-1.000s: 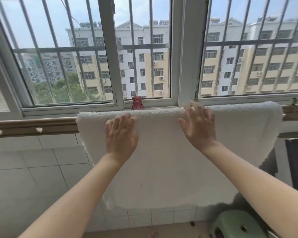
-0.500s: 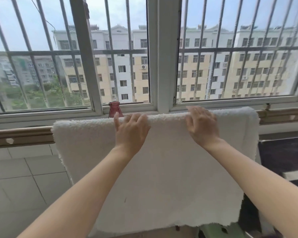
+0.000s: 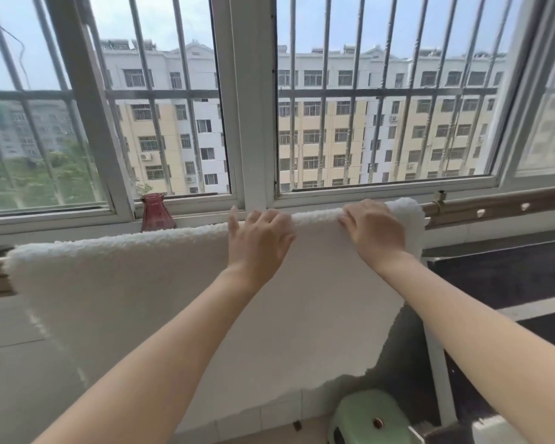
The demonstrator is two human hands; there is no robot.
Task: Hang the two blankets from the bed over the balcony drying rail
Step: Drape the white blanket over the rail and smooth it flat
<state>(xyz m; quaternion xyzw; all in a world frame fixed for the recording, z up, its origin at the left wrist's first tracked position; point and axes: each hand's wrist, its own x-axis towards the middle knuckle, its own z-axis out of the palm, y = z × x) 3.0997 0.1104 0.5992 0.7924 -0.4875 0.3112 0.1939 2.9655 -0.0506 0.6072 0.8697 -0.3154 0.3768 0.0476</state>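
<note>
Balcony, barred windows. Drying rail: horizontal below the sill. White blanket: draped over the rail, long axis along it left to right, near face hanging down. Left hand: fingers straight, flat on the top fold. Right hand: fingers curled on the fold near its right end.

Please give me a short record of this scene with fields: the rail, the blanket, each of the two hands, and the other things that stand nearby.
rail: wooden, runs below the window, bare at the right
blanket: white, fluffy, draped over the rail, hangs down in front
left hand: lies on the blanket's top fold, fingers fairly straight
right hand: near the blanket's right end, fingers curled on the fold
second blanket: not in view
nearby: red vase on the sill; green stool below
</note>
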